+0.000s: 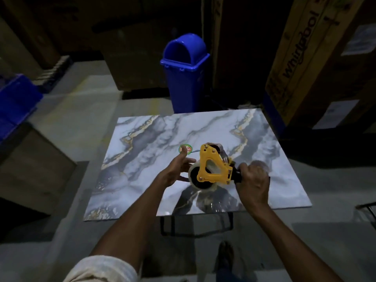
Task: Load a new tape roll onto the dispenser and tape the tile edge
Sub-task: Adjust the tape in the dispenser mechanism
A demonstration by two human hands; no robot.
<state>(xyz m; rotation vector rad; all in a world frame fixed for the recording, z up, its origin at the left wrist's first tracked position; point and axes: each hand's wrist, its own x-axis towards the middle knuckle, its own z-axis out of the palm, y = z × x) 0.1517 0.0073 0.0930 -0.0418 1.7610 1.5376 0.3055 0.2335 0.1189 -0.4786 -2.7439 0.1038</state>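
A yellow tape dispenser is held above a marble-patterned tile that lies flat on a small black-legged stand. My right hand is closed around the dispenser's black handle. A clear tape roll sits on the dispenser's wheel at its left end. My left hand touches the roll's left side with its fingers spread and the thumb raised. A round green and red sticker lies on the tile just beyond my left thumb.
A blue swing-lid bin stands behind the tile. Tall cardboard boxes, one printed Whirlpool, rise at the right and back. Blue crates and a brown box are at the left. My foot shows below.
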